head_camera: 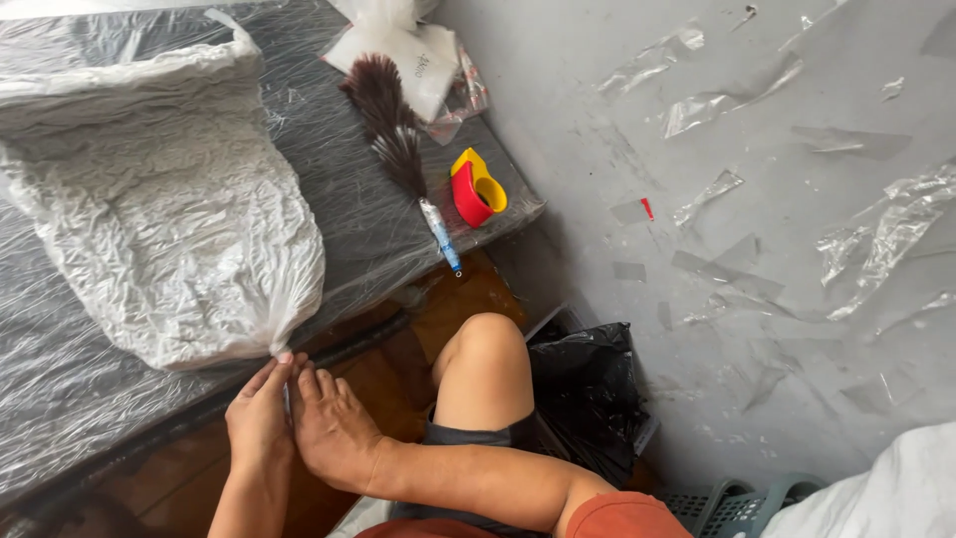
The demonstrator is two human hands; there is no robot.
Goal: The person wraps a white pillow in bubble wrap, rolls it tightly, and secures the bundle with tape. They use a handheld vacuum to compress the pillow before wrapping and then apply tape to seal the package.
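My left hand point(261, 418) and right hand point(331, 428) met at the table's point(60, 399) near edge, fingers pinched together on the gathered neck of the big crinkled white plastic bag point(159, 219), which lay across the film-covered top. Toward the far right corner lay a dark feather duster point(393, 134), a red and yellow tape dispenser point(476, 189) beside it, and flat white packets point(413, 55) beyond.

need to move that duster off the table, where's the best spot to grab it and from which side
Take the feather duster by its thin, wrapped handle end, probably coming from the table edge near the person's knee. That end points toward the edge and lies bare, while the fluffy dark head would crush or shed. The red and yellow tape dispenser sits close beside it, so approach from below.
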